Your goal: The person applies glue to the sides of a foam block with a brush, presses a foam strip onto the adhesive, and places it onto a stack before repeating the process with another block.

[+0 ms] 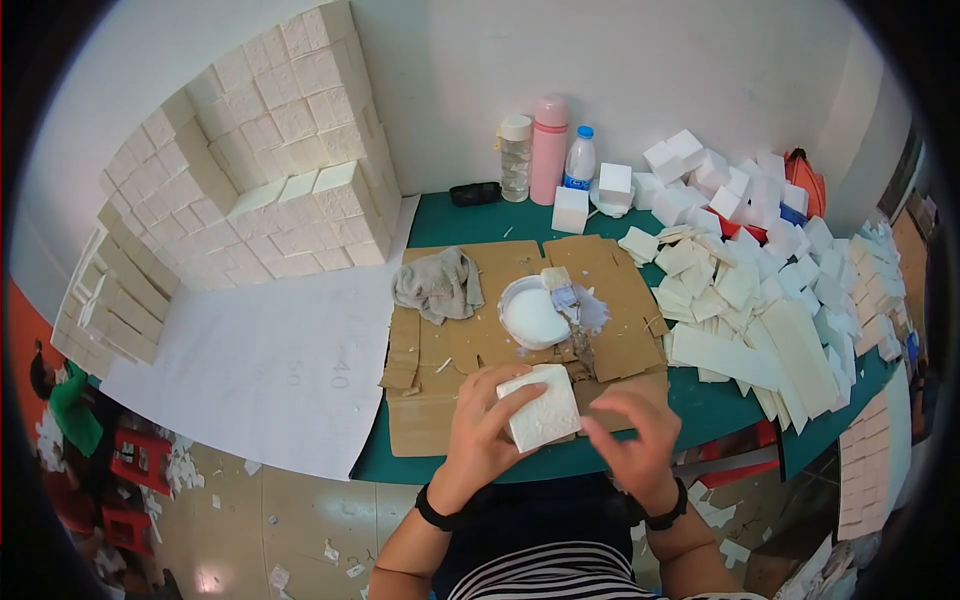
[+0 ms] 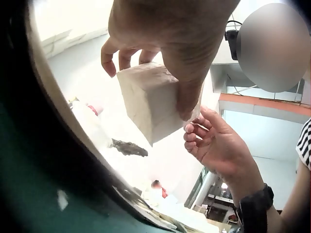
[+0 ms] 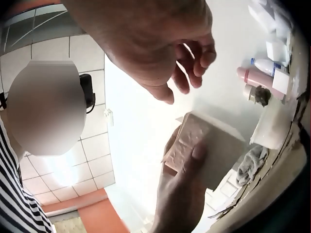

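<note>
My left hand (image 1: 480, 428) grips a white box-like block (image 1: 545, 408) above the near edge of the cardboard (image 1: 430, 430), thumb across its top face. In the left wrist view the block (image 2: 153, 104) shows smooth sides, with the left hand's (image 2: 170, 39) fingers behind it. My right hand (image 1: 640, 440) is just right of the block, fingers loosely bent and holding nothing. The right wrist view shows a gap between the right hand (image 3: 160, 48) and the block (image 3: 214, 145). Beyond the hands stands a bowl of white paste (image 1: 535, 315).
Grey cloth (image 1: 438, 283) lies left of the bowl. Stacked blocks (image 1: 290, 120) rise at the back left. Bottles, including a pink flask (image 1: 549, 150), stand by the wall. Loose white blocks (image 1: 710, 170) and flat pieces (image 1: 735, 345) are heaped on the right.
</note>
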The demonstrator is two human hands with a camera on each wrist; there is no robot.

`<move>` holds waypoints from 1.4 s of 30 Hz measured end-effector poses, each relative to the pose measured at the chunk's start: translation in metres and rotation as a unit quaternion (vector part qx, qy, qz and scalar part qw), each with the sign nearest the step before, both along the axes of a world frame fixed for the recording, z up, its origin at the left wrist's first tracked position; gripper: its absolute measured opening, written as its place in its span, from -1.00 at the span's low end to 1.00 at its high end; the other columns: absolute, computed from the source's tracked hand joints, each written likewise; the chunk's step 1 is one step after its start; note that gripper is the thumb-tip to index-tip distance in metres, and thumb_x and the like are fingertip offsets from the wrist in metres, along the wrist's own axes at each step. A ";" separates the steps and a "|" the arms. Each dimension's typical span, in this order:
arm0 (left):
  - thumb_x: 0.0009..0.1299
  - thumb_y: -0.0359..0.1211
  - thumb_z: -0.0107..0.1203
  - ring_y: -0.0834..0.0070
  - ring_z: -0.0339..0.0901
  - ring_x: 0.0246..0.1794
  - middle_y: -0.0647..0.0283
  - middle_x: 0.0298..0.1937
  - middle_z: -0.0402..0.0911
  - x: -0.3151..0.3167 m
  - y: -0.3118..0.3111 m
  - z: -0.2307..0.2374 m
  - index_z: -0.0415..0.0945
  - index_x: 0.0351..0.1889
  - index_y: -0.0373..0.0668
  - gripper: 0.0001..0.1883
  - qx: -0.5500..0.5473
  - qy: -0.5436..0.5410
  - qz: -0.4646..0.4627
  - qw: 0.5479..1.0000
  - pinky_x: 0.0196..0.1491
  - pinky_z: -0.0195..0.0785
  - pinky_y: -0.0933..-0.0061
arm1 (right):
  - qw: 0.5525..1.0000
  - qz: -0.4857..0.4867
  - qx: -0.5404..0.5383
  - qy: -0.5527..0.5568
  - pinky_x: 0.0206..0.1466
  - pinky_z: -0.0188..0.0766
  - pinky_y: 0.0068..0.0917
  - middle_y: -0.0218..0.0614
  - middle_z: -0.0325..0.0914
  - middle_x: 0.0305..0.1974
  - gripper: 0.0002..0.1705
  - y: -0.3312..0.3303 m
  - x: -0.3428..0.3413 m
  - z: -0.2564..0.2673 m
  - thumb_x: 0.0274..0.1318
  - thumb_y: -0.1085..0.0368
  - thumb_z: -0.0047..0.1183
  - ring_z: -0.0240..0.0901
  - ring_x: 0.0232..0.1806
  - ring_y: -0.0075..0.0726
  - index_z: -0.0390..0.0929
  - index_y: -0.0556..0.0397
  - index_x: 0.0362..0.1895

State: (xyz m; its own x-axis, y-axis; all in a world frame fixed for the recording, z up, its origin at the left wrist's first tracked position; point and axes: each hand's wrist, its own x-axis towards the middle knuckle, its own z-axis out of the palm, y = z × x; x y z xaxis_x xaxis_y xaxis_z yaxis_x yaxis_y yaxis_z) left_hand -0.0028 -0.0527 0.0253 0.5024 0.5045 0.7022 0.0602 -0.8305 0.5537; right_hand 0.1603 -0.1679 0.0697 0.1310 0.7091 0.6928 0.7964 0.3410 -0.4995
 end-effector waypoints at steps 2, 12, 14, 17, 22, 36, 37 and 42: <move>-0.23 -0.41 0.49 0.06 0.46 0.05 0.04 0.07 0.50 0.000 -0.001 0.000 0.49 0.03 -0.09 -0.27 0.007 0.003 -0.002 1.000 0.05 0.35 0.17 | 0.993 -0.018 -0.068 0.095 -0.22 0.43 -0.43 -0.26 0.56 -0.36 -0.81 0.000 0.005 0.003 -0.16 0.46 0.30 0.49 -0.31 -0.19 0.56 0.14 -0.39; -0.22 -0.39 0.51 0.07 0.47 0.04 0.02 0.06 0.50 0.002 -0.002 -0.002 0.49 0.03 -0.12 -0.26 0.001 -0.004 -0.005 1.000 0.03 0.37 0.19 | 0.997 0.012 -0.033 0.066 -0.30 0.36 -0.49 -0.31 0.49 -0.33 -0.64 -0.004 0.004 0.001 -0.33 0.35 0.48 0.38 -0.36 -0.29 0.54 0.09 -0.43; -0.22 -0.39 0.51 0.07 0.47 0.04 0.02 0.06 0.50 0.002 -0.004 -0.002 0.49 0.02 -0.13 -0.26 -0.002 -0.003 -0.008 1.000 0.02 0.37 0.19 | 0.998 0.042 -0.033 0.026 -0.30 0.36 -0.49 -0.33 0.49 -0.29 -0.64 -0.003 0.006 0.000 -0.36 0.32 0.50 0.37 -0.32 -0.31 0.56 0.06 -0.42; -0.20 -0.39 0.51 0.07 0.48 0.04 0.01 0.06 0.51 0.003 -0.005 -0.002 0.49 0.02 -0.14 -0.28 -0.004 -0.005 -0.014 1.000 0.01 0.39 0.20 | 0.998 0.057 -0.033 0.009 -0.30 0.36 -0.49 -0.35 0.48 -0.28 -0.64 -0.003 0.007 -0.001 -0.37 0.32 0.50 0.37 -0.29 -0.31 0.59 0.02 -0.41; -0.18 -0.39 0.51 0.07 0.49 0.03 0.00 0.06 0.51 0.003 -0.005 -0.001 0.50 0.01 -0.15 -0.31 0.000 -0.011 -0.020 1.000 0.00 0.39 0.20 | 0.998 0.057 -0.029 -0.001 -0.28 0.37 -0.47 -0.39 0.49 -0.29 -0.66 -0.002 0.008 0.000 -0.38 0.34 0.48 0.37 -0.27 -0.31 0.66 -0.04 -0.38; -0.17 -0.38 0.51 0.06 0.49 0.03 -0.02 0.05 0.52 0.002 -0.005 0.000 0.48 0.03 -0.16 -0.29 -0.003 -0.017 -0.030 0.999 0.02 0.39 0.19 | 0.998 0.045 -0.013 -0.041 -0.21 0.39 -0.45 -0.40 0.52 -0.23 -0.64 -0.001 0.007 0.001 -0.41 0.31 0.47 0.40 -0.23 -0.29 0.69 -0.06 -0.35; -0.17 -0.38 0.51 0.06 0.49 0.03 -0.02 0.05 0.52 0.002 -0.005 0.001 0.48 0.03 -0.17 -0.29 -0.003 -0.016 -0.031 0.999 0.02 0.39 0.18 | 0.998 0.044 -0.014 -0.038 -0.22 0.39 -0.46 -0.41 0.52 -0.23 -0.64 -0.001 0.007 0.001 -0.42 0.33 0.47 0.39 -0.23 -0.30 0.69 -0.06 -0.36; -0.17 -0.38 0.51 0.06 0.49 0.03 0.00 0.06 0.52 0.002 -0.005 0.001 0.47 0.03 -0.17 -0.28 -0.006 -0.014 -0.033 0.999 0.03 0.38 0.18 | 0.997 0.052 -0.026 -0.044 -0.14 0.40 -0.41 -0.36 0.52 -0.15 -0.62 -0.003 0.010 -0.004 -0.32 0.25 0.44 0.40 -0.15 -0.25 0.68 -0.04 -0.27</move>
